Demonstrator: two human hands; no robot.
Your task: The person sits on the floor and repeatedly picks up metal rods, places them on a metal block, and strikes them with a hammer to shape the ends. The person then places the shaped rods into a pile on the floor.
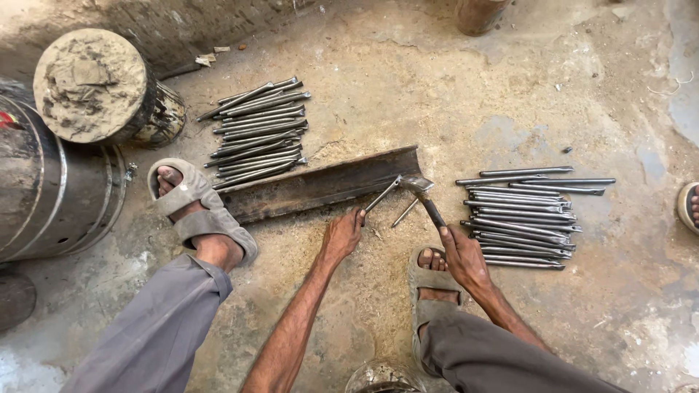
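— Drums first: at nine o'clock a dark metal drum [51, 196] lies on its side, with a dirt-capped drum [91, 84] above it at ten. What sits beside them?

— A sandalled left foot [200, 211], and at eleven o'clock a stack of steel rods [258, 131] on the concrete floor [451, 80]. Running toward the centre is a rusty rail piece [320, 185] serving as an anvil.

— And the hands?

— The left hand [344, 234] is closed around the near end of a single rod [382, 194], whose far end rests on the right tip of the rail. The right hand [460, 256] is wrapped round the handle of a hammer [421, 185]; its head sits right at the rod's tip, touching or just above, I cannot tell which. A loose rod [405, 212] lies on the floor just below.

— So which step is this?

— I judge it the striking step: one rod being hammered at its end on the rail.

— What does the next blow need?

— A steady left grip keeping the tip on the rail, and a square hit clear of the fingers.

— Further right?

— At three o'clock a second stack of rods [528, 218], near the right foot [431, 280]; another person's foot [688, 206] shows at the edge.
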